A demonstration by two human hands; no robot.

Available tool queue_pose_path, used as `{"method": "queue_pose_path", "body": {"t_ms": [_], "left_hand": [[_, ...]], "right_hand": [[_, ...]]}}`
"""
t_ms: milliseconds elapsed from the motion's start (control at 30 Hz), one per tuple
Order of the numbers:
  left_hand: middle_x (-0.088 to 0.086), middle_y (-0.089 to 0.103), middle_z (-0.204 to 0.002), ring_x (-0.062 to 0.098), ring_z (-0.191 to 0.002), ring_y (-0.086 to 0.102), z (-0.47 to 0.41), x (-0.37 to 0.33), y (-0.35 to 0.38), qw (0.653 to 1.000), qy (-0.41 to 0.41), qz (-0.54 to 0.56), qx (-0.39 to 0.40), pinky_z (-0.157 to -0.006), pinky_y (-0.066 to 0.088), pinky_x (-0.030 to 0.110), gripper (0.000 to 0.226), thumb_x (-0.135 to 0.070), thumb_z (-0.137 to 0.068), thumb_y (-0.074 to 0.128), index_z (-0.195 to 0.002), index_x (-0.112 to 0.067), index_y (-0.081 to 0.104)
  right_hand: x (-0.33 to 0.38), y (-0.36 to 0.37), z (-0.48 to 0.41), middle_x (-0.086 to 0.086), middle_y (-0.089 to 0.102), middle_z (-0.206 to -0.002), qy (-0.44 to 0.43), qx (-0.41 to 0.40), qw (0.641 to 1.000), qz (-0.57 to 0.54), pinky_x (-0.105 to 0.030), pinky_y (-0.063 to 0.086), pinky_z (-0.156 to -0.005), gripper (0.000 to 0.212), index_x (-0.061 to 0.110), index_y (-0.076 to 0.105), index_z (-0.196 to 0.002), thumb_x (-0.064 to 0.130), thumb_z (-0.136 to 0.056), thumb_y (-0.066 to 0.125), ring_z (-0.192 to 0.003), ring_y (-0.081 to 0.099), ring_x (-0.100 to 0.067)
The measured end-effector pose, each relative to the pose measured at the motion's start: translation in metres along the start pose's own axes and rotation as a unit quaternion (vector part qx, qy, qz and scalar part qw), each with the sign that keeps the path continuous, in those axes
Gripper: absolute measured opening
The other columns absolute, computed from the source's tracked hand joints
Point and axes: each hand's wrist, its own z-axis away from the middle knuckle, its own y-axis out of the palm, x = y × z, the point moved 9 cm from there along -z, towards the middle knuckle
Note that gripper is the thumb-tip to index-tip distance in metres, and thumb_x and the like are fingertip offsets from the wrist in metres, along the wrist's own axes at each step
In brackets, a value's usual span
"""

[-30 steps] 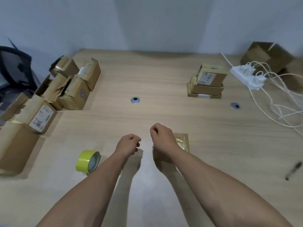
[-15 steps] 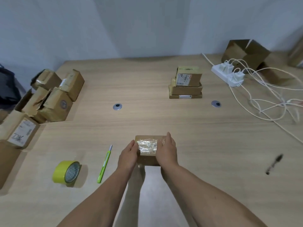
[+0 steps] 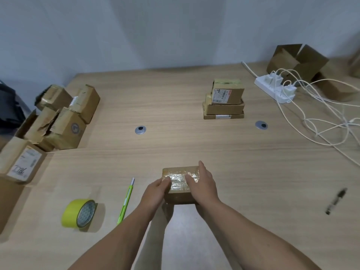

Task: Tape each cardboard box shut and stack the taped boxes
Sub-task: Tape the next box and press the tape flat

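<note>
A small cardboard box point(image 3: 178, 197) with shiny clear tape across its top sits in front of me near the table's front. My left hand point(image 3: 155, 191) grips its left side, thumb on the taped top. My right hand point(image 3: 203, 184) holds the right side, fingers running along the edge and thumb on the tape. Whether the box rests on the table or is slightly raised, I cannot tell. A stack of three taped boxes point(image 3: 224, 102) stands at the back right. A yellow tape roll point(image 3: 78, 214) stands on edge at the front left.
A green utility knife point(image 3: 126, 201) lies between the roll and the box. Several loose cardboard boxes point(image 3: 64, 121) crowd the left edge. A black pen point(image 3: 336, 200) lies at the right. A white power strip point(image 3: 274, 88) with trailing cables and open cartons point(image 3: 298, 61) fills the back right.
A second ago both hands hovered as fists with the box half hidden beneath the right one. Both then closed on the box's sides and have stayed there for the last half second.
</note>
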Motion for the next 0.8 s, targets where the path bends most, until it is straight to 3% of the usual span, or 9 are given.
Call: {"method": "queue_pose_path", "body": {"t_ms": [100, 233, 333, 433, 633, 667, 733, 800], "left_hand": [[-0.010, 0.070, -0.099, 0.013, -0.098, 0.064, 0.000, -0.010, 0.005, 0.998, 0.034, -0.025, -0.050, -0.086, 0.048, 0.034, 0.017, -0.044, -0.096, 0.058, -0.096, -0.030, 0.068], [-0.010, 0.063, -0.098, 0.015, -0.094, 0.058, 0.012, -0.012, 0.009, 0.992, 0.037, -0.035, -0.117, -0.080, 0.040, 0.029, 0.025, -0.047, -0.092, 0.063, -0.106, -0.027, 0.059], [-0.008, 0.068, -0.101, 0.015, -0.097, 0.061, 0.009, -0.006, 0.006, 0.992, 0.042, -0.034, -0.112, -0.082, 0.043, 0.030, 0.027, -0.047, -0.093, 0.062, -0.110, -0.026, 0.065], [-0.007, 0.072, -0.103, 0.017, -0.103, 0.065, 0.004, 0.000, 0.003, 0.995, 0.030, -0.014, -0.092, -0.095, 0.051, 0.040, 0.026, -0.040, -0.096, 0.057, -0.112, -0.025, 0.071], [-0.001, 0.075, -0.108, 0.021, -0.108, 0.066, 0.001, 0.008, 0.001, 0.995, -0.014, 0.062, -0.083, -0.103, 0.048, 0.046, 0.031, -0.034, -0.096, 0.054, -0.111, -0.017, 0.075], [0.000, 0.075, -0.104, 0.022, -0.104, 0.066, -0.001, 0.010, 0.000, 0.994, -0.018, 0.068, -0.085, -0.100, 0.049, 0.044, 0.031, -0.034, -0.095, 0.053, -0.104, -0.014, 0.076], [0.001, 0.064, -0.076, 0.023, -0.078, 0.055, -0.001, 0.008, -0.003, 0.994, -0.022, 0.060, -0.092, -0.075, 0.042, 0.037, 0.030, -0.027, -0.093, 0.049, -0.070, -0.013, 0.063], [0.005, 0.050, -0.068, 0.021, -0.071, 0.041, -0.004, 0.004, -0.006, 0.994, -0.030, 0.034, -0.100, -0.067, 0.030, 0.035, 0.027, -0.023, -0.089, 0.047, -0.064, -0.014, 0.045]], "right_hand": [[-0.005, 0.004, 0.005, 0.010, 0.026, -0.162, 0.008, -0.024, 0.999, -0.047, -0.043, 0.040, -0.111, 0.088, 0.043, 0.005, -0.158, 0.056, -0.092, 0.061, -0.145, 0.035, -0.021], [-0.011, 0.006, 0.008, 0.012, 0.029, -0.161, 0.036, -0.066, 0.995, -0.072, -0.047, 0.042, -0.109, 0.093, 0.046, 0.004, -0.156, 0.064, -0.086, 0.062, -0.144, 0.037, -0.020], [-0.015, 0.008, 0.007, 0.009, 0.031, -0.162, 0.055, -0.065, 0.995, -0.060, -0.047, 0.041, -0.109, 0.087, 0.040, 0.006, -0.159, 0.060, -0.092, 0.059, -0.144, 0.038, -0.022], [-0.018, 0.009, 0.007, 0.006, 0.031, -0.163, 0.053, -0.058, 0.996, -0.051, -0.048, 0.039, -0.111, 0.077, 0.039, 0.008, -0.159, 0.057, -0.098, 0.051, -0.144, 0.039, -0.024], [-0.021, 0.004, 0.006, 0.000, 0.045, -0.155, 0.071, -0.068, 0.993, -0.060, -0.049, 0.041, -0.109, 0.058, 0.043, 0.018, -0.158, 0.047, -0.104, 0.040, -0.138, 0.047, -0.028], [-0.021, 0.004, 0.007, -0.001, 0.045, -0.155, 0.076, -0.068, 0.993, -0.060, -0.049, 0.042, -0.109, 0.056, 0.043, 0.019, -0.157, 0.046, -0.105, 0.039, -0.137, 0.047, -0.028], [-0.019, 0.003, 0.008, -0.002, 0.046, -0.154, 0.082, -0.065, 0.993, -0.058, -0.049, 0.042, -0.108, 0.054, 0.042, 0.020, -0.157, 0.045, -0.105, 0.036, -0.135, 0.049, -0.029], [-0.012, 0.000, 0.005, -0.004, 0.048, -0.151, 0.078, -0.055, 0.995, -0.038, -0.050, 0.044, -0.106, 0.054, 0.037, 0.023, -0.156, 0.044, -0.105, 0.037, -0.131, 0.051, -0.029]]}}
